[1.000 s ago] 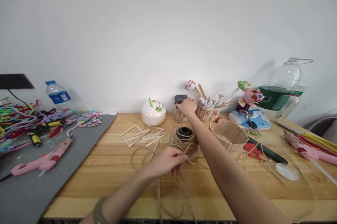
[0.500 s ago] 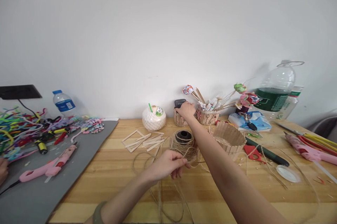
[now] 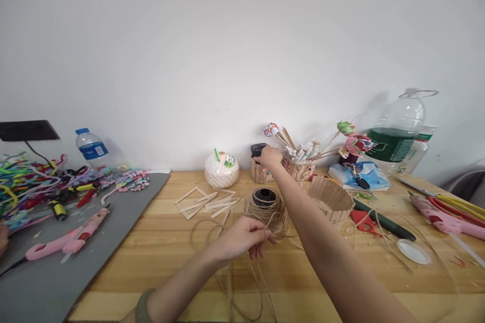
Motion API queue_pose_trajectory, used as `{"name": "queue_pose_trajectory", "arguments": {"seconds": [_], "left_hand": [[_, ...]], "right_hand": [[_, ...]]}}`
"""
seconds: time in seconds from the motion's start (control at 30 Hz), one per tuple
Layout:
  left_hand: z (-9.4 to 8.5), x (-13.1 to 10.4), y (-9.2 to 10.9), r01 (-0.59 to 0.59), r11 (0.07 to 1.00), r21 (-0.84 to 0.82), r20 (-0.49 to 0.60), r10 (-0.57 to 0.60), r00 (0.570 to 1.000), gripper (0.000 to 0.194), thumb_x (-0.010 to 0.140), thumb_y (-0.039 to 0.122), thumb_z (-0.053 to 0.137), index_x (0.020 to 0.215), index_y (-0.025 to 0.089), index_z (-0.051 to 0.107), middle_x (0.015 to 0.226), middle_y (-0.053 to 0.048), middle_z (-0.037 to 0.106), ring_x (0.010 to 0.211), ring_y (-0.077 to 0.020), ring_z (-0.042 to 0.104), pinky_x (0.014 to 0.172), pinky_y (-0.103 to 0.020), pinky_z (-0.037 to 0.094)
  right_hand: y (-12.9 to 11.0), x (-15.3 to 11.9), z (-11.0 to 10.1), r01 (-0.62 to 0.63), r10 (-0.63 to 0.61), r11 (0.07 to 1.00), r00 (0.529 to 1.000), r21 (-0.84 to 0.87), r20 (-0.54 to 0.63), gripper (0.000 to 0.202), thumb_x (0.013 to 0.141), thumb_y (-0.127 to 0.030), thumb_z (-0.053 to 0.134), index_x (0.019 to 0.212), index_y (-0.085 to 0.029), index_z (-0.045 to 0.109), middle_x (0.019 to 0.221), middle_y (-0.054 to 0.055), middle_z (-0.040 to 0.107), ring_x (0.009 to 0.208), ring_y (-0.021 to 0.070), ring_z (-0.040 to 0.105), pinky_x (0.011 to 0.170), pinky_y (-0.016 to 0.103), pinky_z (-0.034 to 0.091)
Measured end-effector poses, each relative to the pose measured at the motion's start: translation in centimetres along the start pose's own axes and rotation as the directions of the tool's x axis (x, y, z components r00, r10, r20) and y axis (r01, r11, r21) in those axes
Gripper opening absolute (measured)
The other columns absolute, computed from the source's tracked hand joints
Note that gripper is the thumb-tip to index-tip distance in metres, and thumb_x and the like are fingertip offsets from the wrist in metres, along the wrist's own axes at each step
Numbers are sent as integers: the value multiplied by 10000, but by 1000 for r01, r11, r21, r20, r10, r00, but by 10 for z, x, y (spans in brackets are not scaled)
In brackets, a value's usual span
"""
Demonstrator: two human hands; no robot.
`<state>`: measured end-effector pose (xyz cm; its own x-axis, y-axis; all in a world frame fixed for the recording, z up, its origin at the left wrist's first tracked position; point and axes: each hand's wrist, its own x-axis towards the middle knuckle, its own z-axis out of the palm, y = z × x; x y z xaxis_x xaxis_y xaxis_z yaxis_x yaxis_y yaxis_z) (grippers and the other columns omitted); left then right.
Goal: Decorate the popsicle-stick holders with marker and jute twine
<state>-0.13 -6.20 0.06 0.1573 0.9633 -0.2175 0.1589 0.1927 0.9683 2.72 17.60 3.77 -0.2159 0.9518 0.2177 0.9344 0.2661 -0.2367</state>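
Note:
My left hand (image 3: 250, 237) is closed in a pinch on jute twine (image 3: 261, 275), whose loose loops hang down toward the table's front edge. Just behind it stands the twine spool (image 3: 264, 199) with its dark core. My right hand (image 3: 271, 156) reaches over the spool to a small craft-stick holder (image 3: 261, 172) against the wall. Its fingers curl down at the holder's rim, beside a dark, rounded object (image 3: 257, 149) inside; the fingertips are hidden. Right of my forearm sits a larger craft-stick basket (image 3: 331, 195).
Loose craft sticks (image 3: 208, 202) and a white-wrapped coconut (image 3: 222, 170) lie left of the spool. Pink glue guns (image 3: 70, 242) lie at both sides. On the right are a green-handled tool (image 3: 390, 224) and a large bottle (image 3: 396, 136). Another person's hand (image 3: 3, 238) shows at the left edge.
My right hand stays at the holder, with its forearm shifted slightly left. My left hand keeps its pinch almost unmoved. The left glue gun has slid slightly left.

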Motion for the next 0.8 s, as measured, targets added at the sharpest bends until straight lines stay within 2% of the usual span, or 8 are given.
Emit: {"name": "queue_pose_trajectory", "arguments": {"seconds": [0.23,0.37,0.47,0.6,0.73,0.77,0.8], "left_hand": [[-2,3,-5,4,1000,-13,-1,-4,1000,370,696,499,586,694,130,627,470,46,516,420,-82,423,453,-231,316],[-2,2,-1,2,1000,-6,-4,-2,1000,373,702,494,583,700,125,636,461,49,515,408,-76,417,446,-228,308],[-2,-1,5,-9,1000,-7,-8,9,1000,376,707,488,576,713,118,640,468,44,523,408,-76,422,442,-225,307],[-3,-6,15,-49,999,-21,-32,48,998,376,728,476,567,733,109,650,491,43,518,432,-74,436,453,-217,318],[-3,-11,27,-103,994,-41,-60,100,993,359,759,461,564,754,114,658,501,44,518,427,-64,425,439,-206,291],[-2,-13,31,-116,992,-46,-63,113,992,354,766,458,565,758,117,658,497,44,517,422,-61,417,433,-204,279],[0,-15,34,-129,990,-50,-64,126,990,351,770,457,567,758,119,657,493,44,516,416,-58,407,426,-202,266]], "right_hand": [[4,-2,4,45,-46,998,999,31,7,319,888,-308,538,1160,-142,530,1156,91,563,982,208,584,818,410,501],[4,-4,-6,77,-80,994,996,78,45,317,888,-305,538,1161,-144,529,1155,89,563,977,207,586,814,408,503],[7,-7,-29,119,-128,984,990,129,57,306,889,-301,538,1152,-145,535,1147,86,568,967,202,589,808,402,507],[21,-26,-81,229,-229,949,973,217,-23,281,898,-326,515,1100,-138,566,1109,86,592,950,194,593,815,388,492],[48,-83,-124,387,-396,864,918,322,-41,361,937,-355,364,916,-126,643,898,76,664,836,177,610,724,278,455],[57,-102,-130,425,-446,836,895,346,-24,363,918,-394,393,883,-139,649,849,57,667,800,168,609,701,260,448],[65,-121,-133,479,-529,784,848,394,22,355,896,-434,427,884,-157,649,843,40,667,783,156,605,678,242,445]]}}
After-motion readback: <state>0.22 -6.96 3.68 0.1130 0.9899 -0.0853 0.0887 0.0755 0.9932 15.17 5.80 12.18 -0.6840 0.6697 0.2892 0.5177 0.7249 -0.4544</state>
